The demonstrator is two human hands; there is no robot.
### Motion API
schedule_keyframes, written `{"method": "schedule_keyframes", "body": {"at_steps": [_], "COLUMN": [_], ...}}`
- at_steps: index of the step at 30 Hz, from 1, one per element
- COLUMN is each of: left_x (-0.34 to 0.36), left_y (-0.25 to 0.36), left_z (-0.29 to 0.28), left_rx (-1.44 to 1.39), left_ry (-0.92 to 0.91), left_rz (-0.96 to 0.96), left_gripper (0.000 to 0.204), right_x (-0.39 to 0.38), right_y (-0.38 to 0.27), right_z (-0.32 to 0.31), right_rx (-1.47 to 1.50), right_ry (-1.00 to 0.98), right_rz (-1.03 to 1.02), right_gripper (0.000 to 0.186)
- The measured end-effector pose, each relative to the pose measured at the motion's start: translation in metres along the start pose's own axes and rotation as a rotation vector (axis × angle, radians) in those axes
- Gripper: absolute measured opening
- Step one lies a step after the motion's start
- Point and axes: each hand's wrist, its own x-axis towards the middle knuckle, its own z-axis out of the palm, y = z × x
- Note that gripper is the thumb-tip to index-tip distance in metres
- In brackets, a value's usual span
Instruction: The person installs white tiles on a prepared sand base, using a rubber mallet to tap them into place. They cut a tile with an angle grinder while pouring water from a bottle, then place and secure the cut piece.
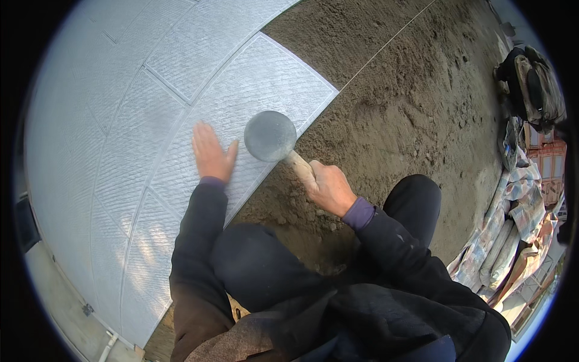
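My right hand [330, 189] is wrapped round the pale wooden handle of a rubber mallet [269, 136]. The mallet's round grey head is over the edge of a light grey paving slab [259, 78] with a ridged surface; whether it touches the slab I cannot tell. To the left of the mallet, my left hand [211, 152] is held flat with its fingers stretched and the thumb apart, on or just over the paving. It holds nothing and is slightly blurred.
Laid slabs [139, 114] cover the left side. Bare sandy soil [410, 108] lies to the right, crossed by a taut string line [386, 45]. At the far right are a dark bag [531, 87], crumpled sheeting [518, 199] and red crates [550, 166]. A white pipe [108, 347] sits lower left.
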Motion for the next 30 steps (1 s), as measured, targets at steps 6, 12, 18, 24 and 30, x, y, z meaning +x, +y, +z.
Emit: {"method": "schedule_keyframes", "body": {"at_steps": [6, 12, 18, 24, 30], "left_x": [0.001, -0.001, 0.001, 0.001, 0.002], "left_y": [-0.004, -0.004, -0.004, -0.003, -0.004], "left_z": [0.005, 0.005, 0.003, 0.002, 0.004], "left_rx": [0.022, 0.014, 0.012, 0.028, 0.033], "left_ry": [-0.011, 0.014, 0.028, 0.038, 0.03], "left_rz": [-0.014, 0.009, 0.004, 0.016, 0.006], "left_gripper": [0.094, 0.094, 0.093, 0.091, 0.091], "right_x": [-0.083, -0.062, -0.06, -0.056, -0.057], "right_y": [0.049, 0.068, 0.068, 0.072, 0.071], "right_z": [0.003, 0.013, 0.01, 0.007, 0.007], "right_rx": [-0.109, -0.089, -0.075, -0.066, -0.063], "right_ry": [-0.014, 0.076, 0.068, 0.068, 0.078], "right_rz": [0.288, 0.178, 0.209, 0.194, 0.189], "right_gripper": [0.047, 0.046, 0.047, 0.047, 0.046]}}
